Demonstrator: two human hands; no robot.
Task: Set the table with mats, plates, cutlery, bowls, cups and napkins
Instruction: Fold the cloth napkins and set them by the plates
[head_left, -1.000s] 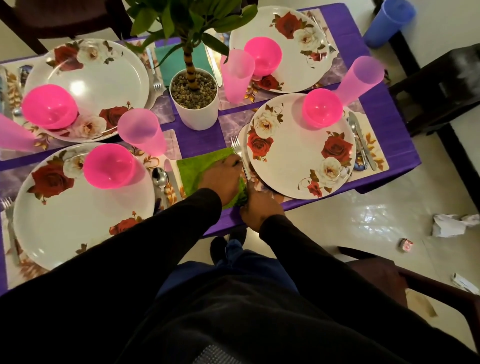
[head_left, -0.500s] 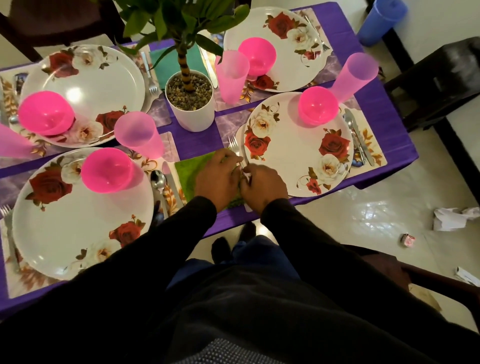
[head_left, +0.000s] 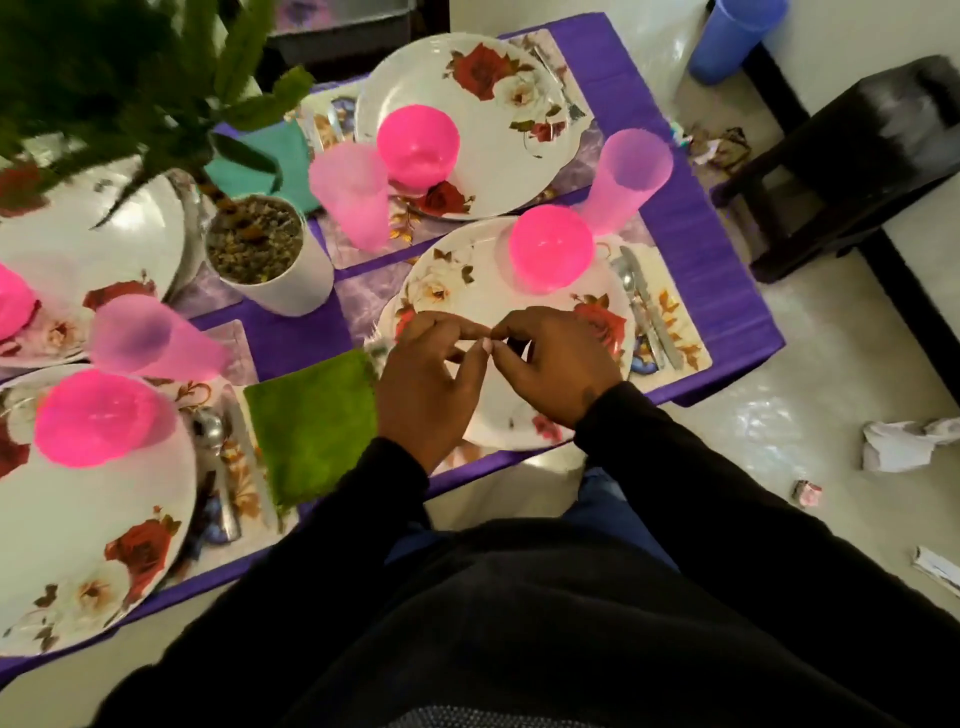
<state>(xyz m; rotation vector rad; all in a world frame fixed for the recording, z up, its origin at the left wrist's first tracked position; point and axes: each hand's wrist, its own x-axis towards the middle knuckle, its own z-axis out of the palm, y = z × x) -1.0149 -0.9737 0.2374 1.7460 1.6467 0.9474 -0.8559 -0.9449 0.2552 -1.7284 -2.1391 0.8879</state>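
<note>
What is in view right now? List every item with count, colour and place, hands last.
Plates: four, white with red roses, one per setting on the table.
Bowls: four seen, pink, one on each plate; the far-left one is cut off.
Cups: three, translucent pink, beside the plates.
Green napkin: one, left of the near right plate.
Teal napkin: one, behind the plant pot.
Plant pot: one, white, table centre.
Knife and spoon: silver, right of the near right plate.
Blue cup: one, on the floor, top right.
Crumpled paper: white, on the floor, right.
Left hand, right hand: above the near right plate, fingertips meeting.
</note>
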